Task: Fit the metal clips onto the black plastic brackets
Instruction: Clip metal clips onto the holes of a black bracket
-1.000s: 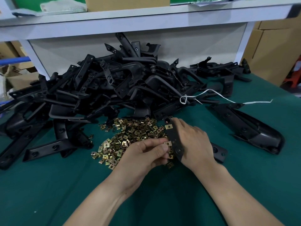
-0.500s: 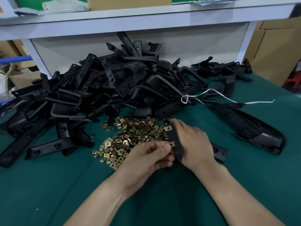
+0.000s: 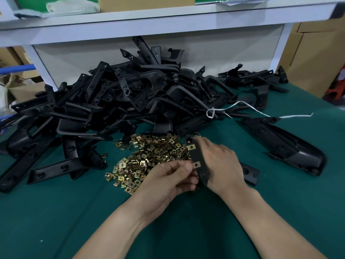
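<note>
**Second clip slides onto the held bracket**

The right hand (image 3: 218, 161) has its fingers curled round a black plastic bracket (image 3: 200, 157) and holds it on edge above the green worktop (image 3: 56, 221), its long face turned toward the left hand. An upper clip (image 3: 191, 147) already sits on the bracket's near edge. Below it, the left hand (image 3: 168, 181) pinches a lower clip (image 3: 196, 164) between thumb and curled forefinger, with the thumb tip right against the metal.

A second ago this lower clip was at the fingertips, just meeting the bracket's edge. Since then it has moved a little way inward and now overlaps the black strip, squared up much like the one above. The right hand has kept the bracket at nearly the same tilt throughout. The push looks nearly finished, though the frame does not show whether the clip has snapped fully home.

If it is seated, two positions on this bracket are filled. A bare hole shows near its top end and another near its bottom, so more clips may be due here before it is set aside.

The supply is close by. The pile of clips (image 3: 149, 157) lies just beside the left hand, and the heap of brackets (image 3: 130, 101) rises behind it. A white cord (image 3: 242, 107) trails across the heap's right side. Most of the job appears to lie ahead.
</note>
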Tool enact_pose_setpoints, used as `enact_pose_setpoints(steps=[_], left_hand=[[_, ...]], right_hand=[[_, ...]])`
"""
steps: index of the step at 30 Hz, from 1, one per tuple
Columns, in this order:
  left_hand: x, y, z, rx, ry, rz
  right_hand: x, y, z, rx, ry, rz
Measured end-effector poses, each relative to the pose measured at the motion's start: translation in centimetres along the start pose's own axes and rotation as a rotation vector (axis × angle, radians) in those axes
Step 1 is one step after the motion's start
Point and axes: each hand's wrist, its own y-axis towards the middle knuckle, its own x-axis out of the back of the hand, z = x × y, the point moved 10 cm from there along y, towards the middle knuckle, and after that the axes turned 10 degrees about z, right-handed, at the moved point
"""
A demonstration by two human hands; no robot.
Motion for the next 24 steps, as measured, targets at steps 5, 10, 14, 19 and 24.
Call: enact_pose_setpoints(steps=[5, 10, 14, 19, 24], left_hand=[[-0.10, 0.06, 0.07, -0.002, 0.007, 0.005], [-0.11, 0.06, 0.03, 0.000, 0.017, -0.003], [-0.02, 0.08, 0.08, -0.001, 0.022, -0.018], [-0.05, 0.04, 0.09, -0.005, 0.028, -0.019], [0.10, 0.07, 0.11, -0.011, 0.035, -0.026]], right_hand=[[0.10, -0.08, 0.01, -0.004, -0.006, -0.005], [0.16, -0.04, 0.16, 0.003, -0.008, -0.001], [0.21, -0.06, 0.24, 0.009, 0.007, 0.009], [0.27, -0.02, 0.39, 0.003, 0.006, 0.015], [0.47, 0.00, 0.26, -0.018, 0.002, -0.002]])
